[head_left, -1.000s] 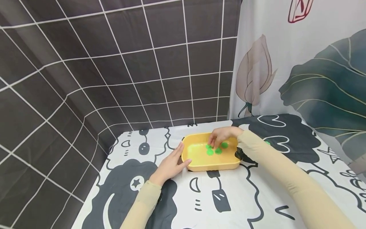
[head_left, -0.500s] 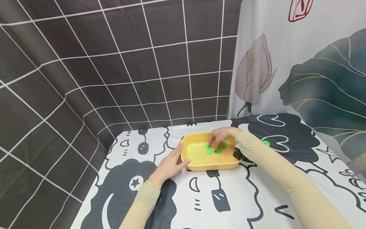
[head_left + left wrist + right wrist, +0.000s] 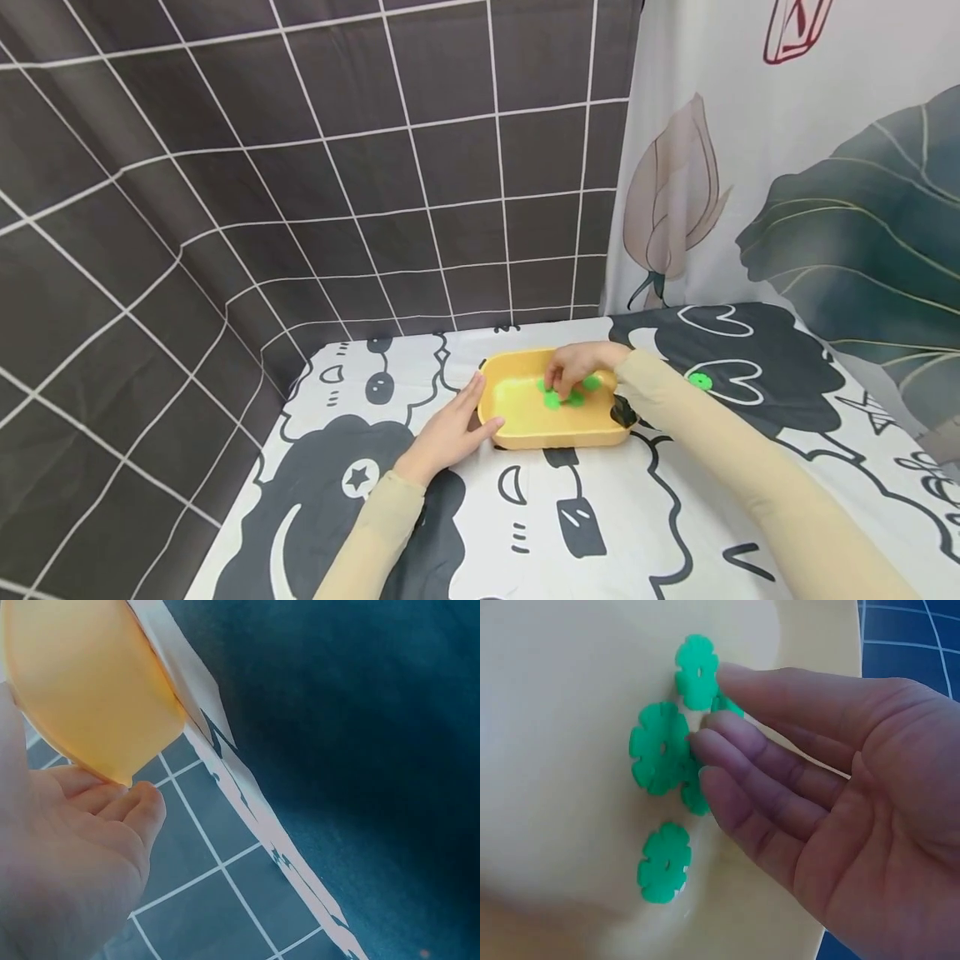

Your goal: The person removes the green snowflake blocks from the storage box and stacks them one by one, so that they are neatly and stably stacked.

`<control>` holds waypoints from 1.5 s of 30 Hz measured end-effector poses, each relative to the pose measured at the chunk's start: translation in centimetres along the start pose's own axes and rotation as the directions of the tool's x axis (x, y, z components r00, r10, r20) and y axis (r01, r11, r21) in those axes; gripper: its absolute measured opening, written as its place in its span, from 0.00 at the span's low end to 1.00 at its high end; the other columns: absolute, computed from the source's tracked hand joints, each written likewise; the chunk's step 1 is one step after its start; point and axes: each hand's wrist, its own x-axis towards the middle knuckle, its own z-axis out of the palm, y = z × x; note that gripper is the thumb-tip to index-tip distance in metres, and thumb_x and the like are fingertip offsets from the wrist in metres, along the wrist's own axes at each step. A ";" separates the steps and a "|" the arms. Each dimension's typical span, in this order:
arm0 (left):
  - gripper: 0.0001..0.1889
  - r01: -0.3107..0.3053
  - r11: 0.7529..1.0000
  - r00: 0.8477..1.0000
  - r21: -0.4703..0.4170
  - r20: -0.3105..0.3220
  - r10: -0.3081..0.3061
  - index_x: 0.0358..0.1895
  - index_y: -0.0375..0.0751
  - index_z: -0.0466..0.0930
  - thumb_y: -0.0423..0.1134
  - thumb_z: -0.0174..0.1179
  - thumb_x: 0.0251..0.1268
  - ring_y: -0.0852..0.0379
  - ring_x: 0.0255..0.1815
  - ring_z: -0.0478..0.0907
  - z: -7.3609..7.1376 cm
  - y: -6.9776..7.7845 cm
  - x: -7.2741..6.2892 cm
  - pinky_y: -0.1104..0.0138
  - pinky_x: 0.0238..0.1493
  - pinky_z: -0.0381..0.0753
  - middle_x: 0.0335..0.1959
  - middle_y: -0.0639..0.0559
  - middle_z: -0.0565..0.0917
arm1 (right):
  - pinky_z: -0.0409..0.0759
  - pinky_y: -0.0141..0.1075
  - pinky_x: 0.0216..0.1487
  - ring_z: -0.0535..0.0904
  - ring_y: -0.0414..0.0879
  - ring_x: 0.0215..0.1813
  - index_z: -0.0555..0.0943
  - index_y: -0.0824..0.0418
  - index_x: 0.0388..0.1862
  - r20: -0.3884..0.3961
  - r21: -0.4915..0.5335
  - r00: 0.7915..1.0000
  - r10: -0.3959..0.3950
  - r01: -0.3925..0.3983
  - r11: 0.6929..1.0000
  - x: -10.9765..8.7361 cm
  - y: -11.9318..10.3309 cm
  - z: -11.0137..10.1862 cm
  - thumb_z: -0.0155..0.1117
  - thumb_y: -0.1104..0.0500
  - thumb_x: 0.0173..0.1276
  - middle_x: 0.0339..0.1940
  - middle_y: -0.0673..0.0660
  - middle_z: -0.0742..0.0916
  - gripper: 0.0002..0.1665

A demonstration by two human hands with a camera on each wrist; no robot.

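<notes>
A shallow yellow tray [image 3: 517, 408] lies on the patterned cloth. My left hand [image 3: 450, 429] holds its left end, thumb toward the near rim and fingers along the outer side. In the left wrist view the fingers [image 3: 142, 810] bend against the tray's edge. My right hand [image 3: 581, 362] reaches down inside, fingers loosely bent among several green flower-shaped discs [image 3: 660, 750]. Its thumb tip meets the top disc [image 3: 697, 671], and the other fingertips touch the discs beside it. One disc [image 3: 727, 705] shows partly between thumb and fingers. Another disc [image 3: 665, 862] lies apart, lower down.
One more green disc [image 3: 701, 381] lies on the cloth right of the tray, beyond my right forearm. The black-and-white cloth [image 3: 540, 517] covers the table. A dark gridded curtain [image 3: 420, 167] and a white floral curtain [image 3: 675, 192] hang behind.
My right forearm has shifted slightly, and the disc on the cloth, partly hidden before, now shows whole. The right hand stays over the discs; the left hand and tray keep their place.
</notes>
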 end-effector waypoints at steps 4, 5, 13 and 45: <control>0.48 -0.001 1.000 1.000 -0.005 0.009 0.001 0.82 0.45 0.47 0.74 0.43 0.70 0.53 0.81 0.51 0.0 0.1 0.1 0.56 0.77 0.57 0.82 0.56 0.48 | 0.78 0.34 0.34 0.74 0.40 0.26 0.81 0.69 0.54 0.024 -0.012 1.000 0.011 -0.011 1.000 0.1 -0.3 0.0 0.67 0.71 0.62 0.30 0.49 0.81 0.20; 0.48 -0.001 1.000 1.000 -0.003 0.016 0.001 0.82 0.45 0.47 0.74 0.43 0.70 0.53 0.81 0.51 0.0 0.1 0.1 0.56 0.77 0.57 0.82 0.56 0.47 | 0.78 0.34 0.34 0.74 0.41 0.26 0.80 0.69 0.55 0.032 -0.015 0.999 0.015 -0.014 1.000 0.1 -0.4 0.0 0.67 0.71 0.62 0.30 0.49 0.81 0.20; 0.47 -0.013 1.000 1.000 0.015 -0.026 0.013 0.82 0.45 0.48 0.73 0.45 0.71 0.53 0.80 0.52 -0.7 0.3 0.7 0.57 0.76 0.58 0.82 0.56 0.48 | 0.72 0.31 0.32 0.71 0.40 0.26 0.81 0.67 0.52 0.013 -0.054 1.000 0.023 -0.022 0.998 0.4 -1.1 -0.6 0.68 0.73 0.59 0.25 0.49 0.79 0.20; 0.48 -0.003 1.000 1.000 0.003 -0.003 0.003 0.81 0.44 0.48 0.73 0.45 0.70 0.53 0.80 0.52 -0.2 -0.1 0.1 0.55 0.76 0.59 0.82 0.55 0.49 | 0.70 0.28 0.33 0.72 0.39 0.30 0.81 0.59 0.31 -0.020 -0.239 0.998 0.068 -0.070 0.968 1.6 -1.7 0.5 0.75 0.69 0.56 0.27 0.47 0.78 0.11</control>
